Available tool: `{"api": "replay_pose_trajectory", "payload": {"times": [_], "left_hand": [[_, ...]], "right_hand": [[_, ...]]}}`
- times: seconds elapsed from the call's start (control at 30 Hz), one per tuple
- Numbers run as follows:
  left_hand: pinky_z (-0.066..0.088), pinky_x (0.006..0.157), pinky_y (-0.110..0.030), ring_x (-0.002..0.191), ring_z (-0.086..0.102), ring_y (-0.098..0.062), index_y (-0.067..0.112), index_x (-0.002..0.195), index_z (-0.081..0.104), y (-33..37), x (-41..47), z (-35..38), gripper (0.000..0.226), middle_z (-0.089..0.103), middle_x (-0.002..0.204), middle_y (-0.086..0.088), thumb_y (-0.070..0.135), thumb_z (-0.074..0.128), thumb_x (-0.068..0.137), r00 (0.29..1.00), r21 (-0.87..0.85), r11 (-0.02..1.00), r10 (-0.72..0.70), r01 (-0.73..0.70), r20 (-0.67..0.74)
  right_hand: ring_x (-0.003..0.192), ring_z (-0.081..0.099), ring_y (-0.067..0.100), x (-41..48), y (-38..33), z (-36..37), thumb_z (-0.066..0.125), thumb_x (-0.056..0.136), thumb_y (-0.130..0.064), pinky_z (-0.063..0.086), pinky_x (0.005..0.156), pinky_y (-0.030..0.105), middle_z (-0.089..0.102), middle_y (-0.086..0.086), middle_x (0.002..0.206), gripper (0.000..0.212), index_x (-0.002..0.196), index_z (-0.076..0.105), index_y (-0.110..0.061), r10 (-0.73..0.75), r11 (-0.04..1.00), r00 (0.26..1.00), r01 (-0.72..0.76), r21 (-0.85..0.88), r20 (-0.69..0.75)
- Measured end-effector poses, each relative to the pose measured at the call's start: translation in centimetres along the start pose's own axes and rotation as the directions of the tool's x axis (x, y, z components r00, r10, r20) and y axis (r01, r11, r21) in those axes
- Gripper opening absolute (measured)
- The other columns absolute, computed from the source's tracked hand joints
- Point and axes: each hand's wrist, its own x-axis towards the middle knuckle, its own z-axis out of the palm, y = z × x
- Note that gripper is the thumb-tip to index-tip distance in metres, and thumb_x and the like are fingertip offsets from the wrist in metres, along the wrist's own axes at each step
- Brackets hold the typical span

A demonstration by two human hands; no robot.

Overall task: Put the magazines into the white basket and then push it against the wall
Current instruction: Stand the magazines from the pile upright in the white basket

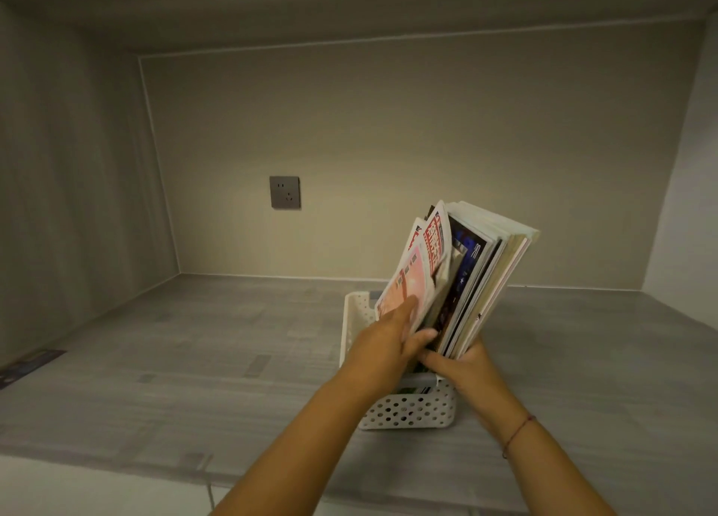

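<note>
A stack of magazines (pixel 462 274) stands on end in the white perforated basket (pixel 412 410), leaning to the right and fanned at the top. The leftmost ones have red and pink covers, the middle one is dark, the right ones pale. My left hand (pixel 388 337) presses flat against the pink cover on the left side of the stack. On the right, my right hand (pixel 462 364) grips the lower edge of the stack with its thumb across the front. The basket sits on the grey wood-grain surface (pixel 194 360), a short way in front of the back wall (pixel 388 127).
A grey wall socket (pixel 284 192) is set in the back wall to the left of the basket. Side walls close in the alcove on both sides, with a shelf above. A dark flat object (pixel 27 366) lies at the far left edge of the surface.
</note>
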Motion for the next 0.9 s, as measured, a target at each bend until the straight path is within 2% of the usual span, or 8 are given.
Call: {"api": "replay_pose_trajectory", "payload": {"times": [0.13, 0.2, 0.27, 0.33, 0.47, 0.57, 0.73, 0.9], "left_hand": [[0.042, 0.105, -0.044, 0.129, 0.046, -0.026, 0.034, 0.151, 0.013, 0.1, -0.2, -0.9, 0.075, 0.034, 0.153, -0.002, 0.061, 0.043, 0.089, 0.993, 0.072, 0.997, -0.007, -0.001, 0.116], [0.047, 0.098, -0.043, 0.12, 0.054, -0.028, 0.029, 0.15, 0.021, 0.8, 0.0, -1.0, 0.066, 0.048, 0.143, -0.008, 0.054, 0.042, 0.093, 0.998, 0.19, 0.981, 0.016, -0.026, 0.056], [0.055, 0.083, -0.042, 0.1, 0.064, -0.029, 0.022, 0.143, 0.034, 1.5, 0.3, -0.9, 0.047, 0.064, 0.121, -0.014, 0.039, 0.037, 0.1, 0.995, 0.333, 0.942, 0.067, -0.038, -0.074], [0.057, 0.071, -0.04, 0.086, 0.068, -0.029, 0.015, 0.136, 0.041, 2.1, 0.4, -0.7, 0.037, 0.068, 0.106, -0.016, 0.027, 0.036, 0.102, 0.983, 0.412, 0.91, 0.043, 0.034, -0.178], [0.051, 0.064, -0.034, 0.086, 0.068, -0.028, 0.008, 0.134, 0.04, 2.4, 0.3, 0.6, 0.035, 0.068, 0.104, -0.016, 0.015, 0.04, 0.1, 0.984, 0.534, 0.838, -0.02, 0.112, -0.174], [0.051, 0.068, -0.036, 0.089, 0.067, -0.03, 0.011, 0.135, 0.041, 2.2, 0.3, 0.8, 0.036, 0.067, 0.107, -0.017, 0.024, 0.036, 0.102, 0.977, 0.398, 0.908, -0.051, 0.131, -0.205], [0.051, 0.075, -0.034, 0.094, 0.065, -0.027, 0.018, 0.134, 0.044, 1.4, 0.7, 0.3, 0.036, 0.067, 0.111, -0.013, 0.031, 0.036, 0.101, 0.983, 0.245, 0.967, -0.02, 0.065, -0.183], [0.041, 0.105, -0.039, 0.127, 0.048, -0.027, 0.027, 0.149, 0.029, -0.2, 0.7, -0.3, 0.057, 0.048, 0.143, -0.009, 0.049, 0.037, 0.097, 0.988, -0.005, 0.991, -0.133, 0.134, 0.073]], "right_hand": [[0.105, 0.063, 0.006, -0.1, -0.1, 0.0, 0.08, 0.067, -0.023, 0.053, 0.078, 0.019, 0.068, -0.01, 0.113, 0.061, 0.122, 0.055, -0.033, -0.005, 1.0, 1.0, 0.005, -0.007, 0.01], [0.106, 0.063, 0.006, 0.0, 0.1, -0.1, 0.079, 0.07, -0.017, 0.053, 0.079, 0.021, 0.068, -0.009, 0.115, 0.063, 0.125, 0.053, -0.032, -0.003, 1.0, 1.0, 0.003, -0.009, 0.012], [0.105, 0.063, 0.007, 0.1, 0.2, -0.1, 0.082, 0.066, -0.019, 0.054, 0.084, 0.027, 0.067, -0.005, 0.117, 0.073, 0.13, 0.048, -0.025, 0.01, 1.0, 1.0, -0.01, -0.008, -0.01], [0.105, 0.063, 0.011, 0.2, 0.3, -0.1, 0.084, 0.062, -0.018, 0.053, 0.09, 0.035, 0.067, 0.0, 0.116, 0.079, 0.131, 0.046, -0.019, 0.011, 1.0, 0.999, -0.011, -0.008, -0.033], [0.107, 0.063, 0.015, 0.4, 0.3, 0.0, 0.086, 0.054, -0.03, 0.052, 0.09, 0.039, 0.067, 0.001, 0.116, 0.086, 0.131, 0.048, -0.017, -0.003, 1.0, 1.0, 0.002, -0.013, -0.02], [0.107, 0.063, 0.013, 0.3, 0.4, -0.1, 0.085, 0.058, -0.03, 0.052, 0.089, 0.034, 0.068, -0.001, 0.116, 0.081, 0.13, 0.049, -0.019, -0.012, 1.0, 1.0, 0.012, -0.025, -0.012], [0.104, 0.064, 0.008, 0.2, 0.9, -0.3, 0.08, 0.069, -0.011, 0.053, 0.084, 0.023, 0.067, -0.003, 0.115, 0.071, 0.13, 0.045, -0.021, -0.001, 0.999, 0.999, 0.0, -0.034, -0.033], [0.107, 0.062, 0.004, 0.2, 0.7, -0.2, 0.079, 0.069, -0.013, 0.052, 0.081, 0.019, 0.065, -0.007, 0.119, 0.074, 0.133, 0.044, -0.025, -0.003, 1.0, 1.0, 0.003, -0.014, -0.005]]}}
